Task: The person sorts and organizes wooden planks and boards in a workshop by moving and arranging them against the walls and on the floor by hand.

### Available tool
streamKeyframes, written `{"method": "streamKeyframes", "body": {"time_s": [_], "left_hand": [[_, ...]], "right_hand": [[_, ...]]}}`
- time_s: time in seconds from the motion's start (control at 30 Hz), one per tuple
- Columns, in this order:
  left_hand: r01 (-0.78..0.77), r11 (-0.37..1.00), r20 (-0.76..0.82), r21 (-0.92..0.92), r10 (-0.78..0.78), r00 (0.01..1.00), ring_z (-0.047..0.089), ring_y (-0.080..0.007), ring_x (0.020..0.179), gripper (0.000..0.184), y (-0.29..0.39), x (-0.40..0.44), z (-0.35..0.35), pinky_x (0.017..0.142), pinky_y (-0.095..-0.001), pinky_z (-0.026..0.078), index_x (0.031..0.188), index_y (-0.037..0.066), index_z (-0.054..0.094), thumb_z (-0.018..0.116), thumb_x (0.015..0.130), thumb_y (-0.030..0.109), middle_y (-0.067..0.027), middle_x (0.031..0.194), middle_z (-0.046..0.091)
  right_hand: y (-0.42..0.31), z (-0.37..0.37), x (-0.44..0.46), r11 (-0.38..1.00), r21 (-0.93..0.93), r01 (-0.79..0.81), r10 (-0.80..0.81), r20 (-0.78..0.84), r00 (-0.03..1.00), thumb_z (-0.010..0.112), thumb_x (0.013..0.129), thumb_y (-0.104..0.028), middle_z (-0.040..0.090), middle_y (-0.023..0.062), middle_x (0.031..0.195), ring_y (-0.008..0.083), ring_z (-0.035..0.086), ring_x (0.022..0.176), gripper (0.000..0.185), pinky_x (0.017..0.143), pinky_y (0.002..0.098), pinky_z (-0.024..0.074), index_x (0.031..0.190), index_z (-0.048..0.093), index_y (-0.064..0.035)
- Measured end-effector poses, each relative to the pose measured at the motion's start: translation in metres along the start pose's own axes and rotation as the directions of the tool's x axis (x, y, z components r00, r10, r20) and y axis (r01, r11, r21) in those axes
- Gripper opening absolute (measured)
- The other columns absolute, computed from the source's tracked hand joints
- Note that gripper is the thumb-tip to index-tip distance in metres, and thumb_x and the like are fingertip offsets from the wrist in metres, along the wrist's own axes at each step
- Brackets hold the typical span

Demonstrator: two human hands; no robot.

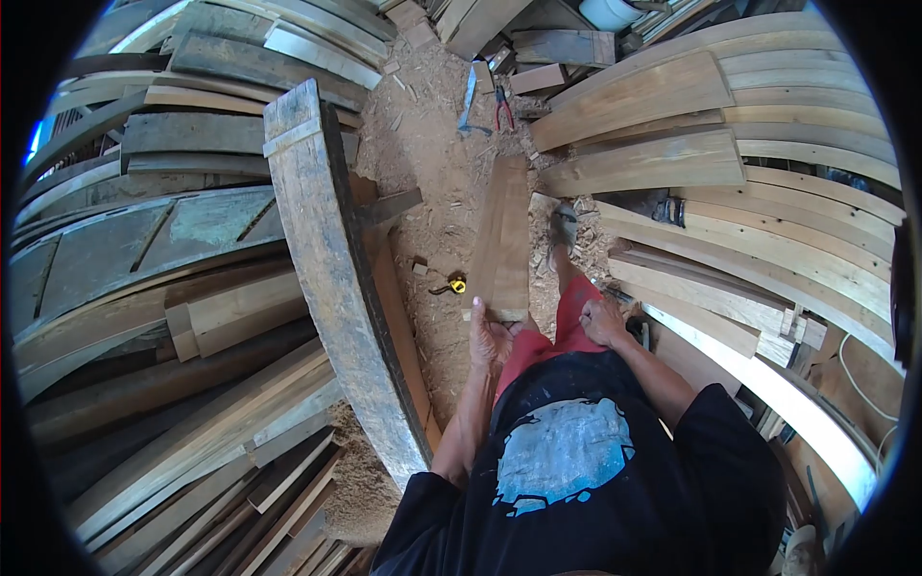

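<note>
My left hand [491, 342] grips the near end of a wooden board [501, 235], its thumb on the face and its fingers underneath. The board points away from me, its far end over the floor between the wood stacks. My right hand [603, 323] is curled closed beside my red shorts [570, 312], apart from the board. Whatever it holds, if anything, is hidden. A yellow tape measure [457, 285] lies on the floor left of the board.
A long, worn plank bench [331, 250] stands on my left. Stacked boards [230, 312] fill the left side, and more planks [643, 163] line the right. Ahead on the sawdust-covered floor [420, 154] lie red-handled pliers [503, 108] and a handsaw [469, 101].
</note>
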State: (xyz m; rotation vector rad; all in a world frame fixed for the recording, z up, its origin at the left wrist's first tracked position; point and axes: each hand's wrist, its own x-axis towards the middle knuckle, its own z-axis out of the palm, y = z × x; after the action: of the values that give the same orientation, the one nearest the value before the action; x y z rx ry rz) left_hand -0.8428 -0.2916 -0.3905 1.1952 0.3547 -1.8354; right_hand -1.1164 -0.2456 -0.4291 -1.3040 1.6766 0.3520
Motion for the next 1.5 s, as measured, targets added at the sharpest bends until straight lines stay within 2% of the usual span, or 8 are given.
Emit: {"method": "streamKeyframes", "body": {"time_s": [0.17, 0.47, 0.83, 1.03, 1.1, 1.17, 1.23, 1.5], "left_hand": [[-0.02, 1.0, -0.139, 0.021, 0.023, 0.99, 0.058, -0.0344, 0.126, 0.069, -0.008, 0.008, -0.01, 0.098, -0.0607, 0.053, 0.146, 0.009, 0.042, 0.072, 0.09, 0.038, -0.0151, 0.14, 0.056], [-0.056, 0.888, -0.142, -0.457, -0.011, 0.99, 0.062, -0.0359, 0.121, 0.06, -0.052, -0.003, -0.035, 0.098, -0.0563, 0.057, 0.138, 0.004, 0.051, 0.068, 0.087, 0.03, -0.015, 0.134, 0.062], [0.008, 0.791, -0.002, -0.612, -0.011, 1.0, 0.066, -0.0339, 0.115, 0.058, -0.033, 0.009, -0.029, 0.097, -0.0507, 0.059, 0.136, 0.004, 0.053, 0.059, 0.09, 0.038, -0.0139, 0.128, 0.065], [-0.064, 0.937, -0.176, -0.343, 0.003, 0.984, 0.069, -0.0306, 0.101, 0.052, 0.0, -0.01, 0.008, 0.093, -0.0427, 0.059, 0.133, 0.002, 0.055, 0.065, 0.086, 0.02, -0.0144, 0.122, 0.067], [-0.108, 0.99, -0.208, 0.089, 0.125, 0.97, 0.068, -0.0284, 0.102, 0.052, -0.012, 0.0, -0.022, 0.092, -0.0387, 0.058, 0.134, 0.001, 0.054, 0.065, 0.085, 0.014, -0.015, 0.122, 0.066], [-0.02, 0.739, -0.138, 0.673, 0.152, 0.979, 0.067, -0.0247, 0.107, 0.057, -0.014, 0.002, -0.041, 0.094, -0.0341, 0.056, 0.141, -0.003, 0.05, 0.063, 0.086, 0.004, -0.0152, 0.124, 0.066], [-0.156, 0.504, 0.033, 0.85, 0.244, 0.969, 0.067, -0.0248, 0.109, 0.063, -0.023, -0.007, -0.021, 0.094, -0.0362, 0.055, 0.145, -0.003, 0.044, 0.064, 0.085, 0.004, -0.0169, 0.122, 0.067], [-0.337, 0.266, 0.271, 0.903, 0.255, 0.928, 0.064, -0.0261, 0.117, 0.085, -0.043, -0.001, -0.015, 0.099, -0.0359, 0.052, 0.155, -0.005, 0.032, 0.06, 0.075, -0.001, -0.0237, 0.129, 0.064]], "right_hand": [[-0.001, 0.002, 0.003, 0.999, 0.016, -0.036, 0.036, 0.008, 0.999, 0.066, 0.091, -0.029, 0.071, 0.0194, 0.098, 0.0358, 0.066, 0.102, 0.025, 0.09, 0.0484, 0.0505, 0.1, 0.069, -0.0061], [-0.099, -0.001, 0.038, 0.562, 0.827, -0.016, -0.1, 0.086, 0.991, 0.06, 0.101, -0.037, 0.069, 0.0161, 0.11, 0.0219, 0.067, 0.098, 0.046, 0.084, 0.0354, 0.0538, 0.123, 0.062, 0.0032], [-0.159, 0.002, 0.062, 0.849, 0.487, 0.207, -0.196, -0.076, 0.978, 0.062, 0.096, -0.045, 0.071, 0.0246, 0.085, 0.04, 0.072, 0.082, 0.051, 0.072, 0.0476, 0.0563, 0.105, 0.069, 0.0047], [-0.13, 0.027, 0.064, 0.716, 0.639, 0.28, -0.341, -0.03, 0.94, 0.057, 0.101, -0.04, 0.07, 0.0215, 0.099, 0.0346, 0.07, 0.083, 0.047, 0.072, 0.0447, 0.0561, 0.123, 0.059, 0.0011], [-0.122, 0.032, 0.053, 0.558, 0.819, 0.133, -0.262, 0.021, 0.965, 0.053, 0.103, -0.04, 0.069, 0.0142, 0.097, 0.0248, 0.066, 0.081, 0.043, 0.071, 0.0396, 0.0547, 0.12, 0.061, -0.0015], [-0.119, 0.016, 0.05, 0.509, 0.727, -0.461, 0.02, 0.525, 0.851, 0.049, 0.105, -0.035, 0.066, 0.0111, 0.11, 0.0261, 0.067, 0.097, 0.042, 0.087, 0.0461, 0.0552, 0.131, 0.054, -0.0032], [-0.115, 0.024, 0.046, 0.433, 0.765, -0.476, 0.01, 0.524, 0.852, 0.045, 0.106, -0.033, 0.066, 0.0111, 0.11, 0.0253, 0.067, 0.098, 0.04, 0.088, 0.0473, 0.0551, 0.131, 0.054, -0.0036], [-0.09, 0.046, 0.055, 0.334, 0.828, -0.45, 0.065, 0.456, 0.888, 0.039, 0.105, -0.025, 0.066, 0.0114, 0.109, 0.0241, 0.067, 0.097, 0.035, 0.088, 0.0426, 0.0549, 0.121, 0.059, -0.0008]]}}
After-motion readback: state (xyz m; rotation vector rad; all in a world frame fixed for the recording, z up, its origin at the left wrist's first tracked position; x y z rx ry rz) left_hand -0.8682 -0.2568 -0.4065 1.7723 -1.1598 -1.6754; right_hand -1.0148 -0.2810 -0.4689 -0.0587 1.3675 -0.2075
